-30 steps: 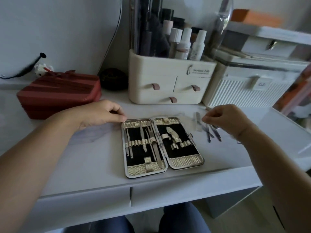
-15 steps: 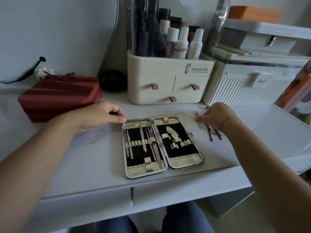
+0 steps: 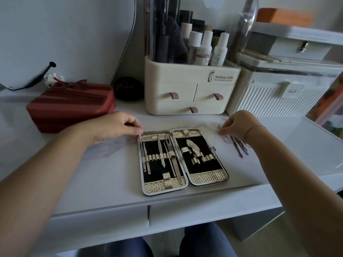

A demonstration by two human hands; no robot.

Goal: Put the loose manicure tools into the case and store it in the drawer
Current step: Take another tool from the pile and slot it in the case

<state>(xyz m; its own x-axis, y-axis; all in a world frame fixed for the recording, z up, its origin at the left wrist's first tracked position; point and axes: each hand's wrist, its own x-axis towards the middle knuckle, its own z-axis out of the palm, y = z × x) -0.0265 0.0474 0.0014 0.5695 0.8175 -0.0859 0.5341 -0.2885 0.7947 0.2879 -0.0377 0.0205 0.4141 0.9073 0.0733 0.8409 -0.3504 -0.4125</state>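
Several loose tools [image 3: 238,145] lie on the desk [image 3: 92,175] at 3 o'clock of the open case [image 3: 182,162]. Right hand [image 3: 234,124] fingers pinched over their top ends; actual grip, cannot tell. Left hand [image 3: 116,127] curled, fingertips touching case's 10 o'clock corner. Right half mostly vacant; closing and drawer storage pending.
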